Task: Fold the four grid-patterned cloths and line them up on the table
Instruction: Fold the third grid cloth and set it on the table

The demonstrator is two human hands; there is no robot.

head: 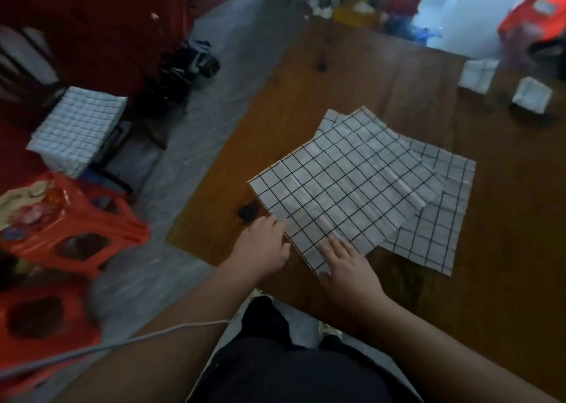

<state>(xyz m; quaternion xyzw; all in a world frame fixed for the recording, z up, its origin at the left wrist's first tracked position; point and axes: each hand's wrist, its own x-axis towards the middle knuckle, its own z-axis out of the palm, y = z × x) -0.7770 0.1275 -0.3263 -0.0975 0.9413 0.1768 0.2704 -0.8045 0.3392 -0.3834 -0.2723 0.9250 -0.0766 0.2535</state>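
right hand (349, 268) flat on top cloth (346, 185), left hand (260, 246) at edge

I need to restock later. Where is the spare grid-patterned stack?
The grid-patterned stack sits far left in the head view, off the table, on something dark just beyond the red stool.
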